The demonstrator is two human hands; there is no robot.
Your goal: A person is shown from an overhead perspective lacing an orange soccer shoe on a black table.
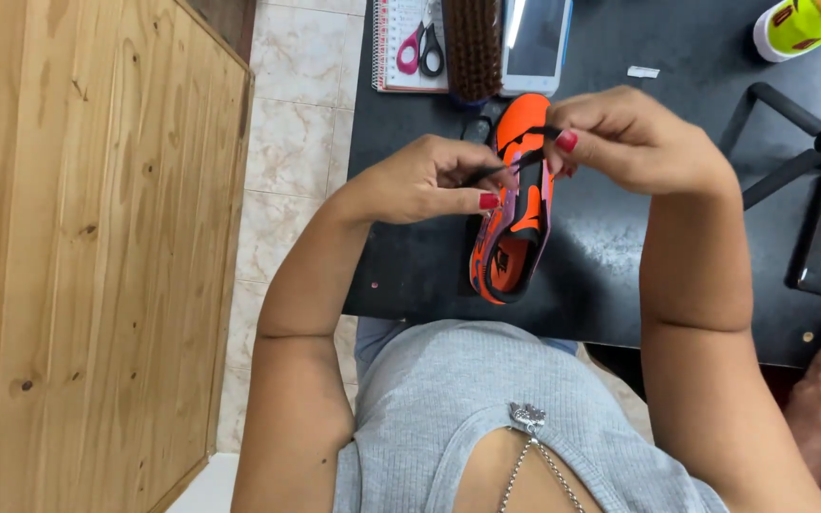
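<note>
An orange and black shoe (517, 223) lies on the black table (677, 57), toe pointing away from me. My left hand (425, 180) pinches one end of its black lace (486, 174) at the shoe's left side. My right hand (634, 138) pinches the other part of the lace above the shoe's tongue, fingers curled tight. Both hands are touching the shoe's upper. The lace runs taut between them.
At the table's far edge lie a notebook (393, 24) with pink-handled scissors (420, 49), a brown brush (474, 47) and a phone (536, 38). A yellow-green shoe (805, 24) sits at the far right. A black tripod (795, 152) stands right. A wooden panel (87, 247) is left.
</note>
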